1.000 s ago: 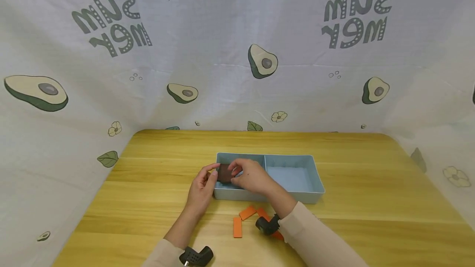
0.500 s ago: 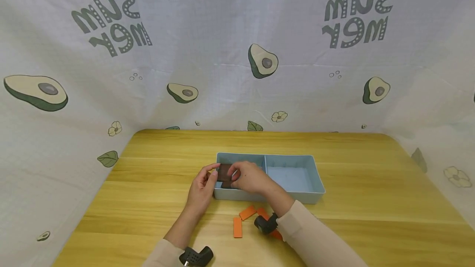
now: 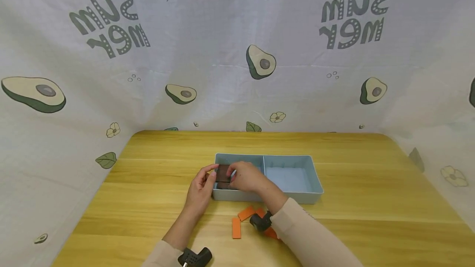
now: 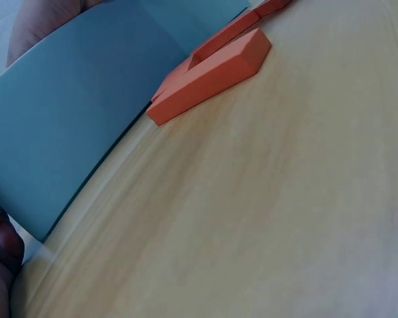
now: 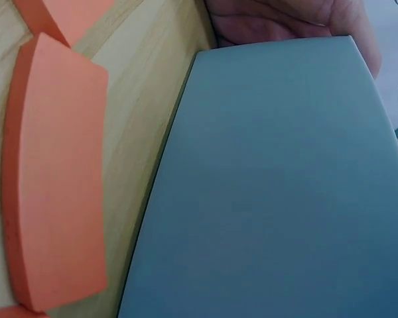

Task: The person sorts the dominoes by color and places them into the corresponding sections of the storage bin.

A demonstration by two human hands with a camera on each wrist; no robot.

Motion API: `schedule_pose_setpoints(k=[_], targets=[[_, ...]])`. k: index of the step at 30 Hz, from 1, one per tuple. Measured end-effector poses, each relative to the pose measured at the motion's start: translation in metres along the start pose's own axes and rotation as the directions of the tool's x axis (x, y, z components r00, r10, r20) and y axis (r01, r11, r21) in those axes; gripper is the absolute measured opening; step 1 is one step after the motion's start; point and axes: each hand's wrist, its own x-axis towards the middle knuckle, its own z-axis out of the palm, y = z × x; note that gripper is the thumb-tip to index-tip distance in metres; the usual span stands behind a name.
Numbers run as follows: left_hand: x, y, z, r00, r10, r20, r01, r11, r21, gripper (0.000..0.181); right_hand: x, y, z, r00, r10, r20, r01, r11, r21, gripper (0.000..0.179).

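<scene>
A light blue two-compartment box point(image 3: 267, 197) stands on the table. My left hand point(image 3: 199, 189) holds its left end, with index finger and thumb at the rim. Inside the left compartment lies a dark brown flat block point(image 3: 223, 173), and a second dark brown block point(image 3: 223, 185) shows in front of it. My right hand point(image 3: 248, 176) reaches into this compartment, its curled fingers and thumb pinching at the right ends of the brown blocks. The hand hides part of them. In the right wrist view the box's outer wall point(image 5: 265, 185) covers the right hand's fingertips.
Several orange rectangular blocks point(image 3: 236, 228) lie on the wooden table point(image 3: 156, 209) in front of the box, partly under the right wrist's black camera point(image 3: 261, 221). The right compartment point(image 3: 289, 178) shows a bare floor. A printed cloth point(image 3: 208, 52) hangs behind the table.
The second brown block has come into view at the front of the left compartment, lying along the first. My right hand has shifted slightly. My left hand keeps its place at the box end.
</scene>
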Motion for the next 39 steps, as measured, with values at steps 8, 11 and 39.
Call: schedule_pose_setpoints(k=[8,11,39], targets=[[0.000,0.000,-0.001,1.000,0.006,-0.006,-0.006,1.000,0.009,0.028,0.002,0.004,0.003,0.999,0.045,-0.006,-0.044,0.990,0.131,0.018],[0.000,0.000,-0.001,1.000,0.009,-0.004,-0.009,1.000,0.006,0.028,0.002,0.005,0.004,0.999,0.051,-0.010,-0.049,0.982,0.182,0.017],[0.001,-0.001,0.000,1.000,-0.004,-0.001,0.004,1.000,0.001,0.027,-0.025,0.005,-0.016,0.983,0.040,-0.181,0.093,0.735,0.671,0.023]])
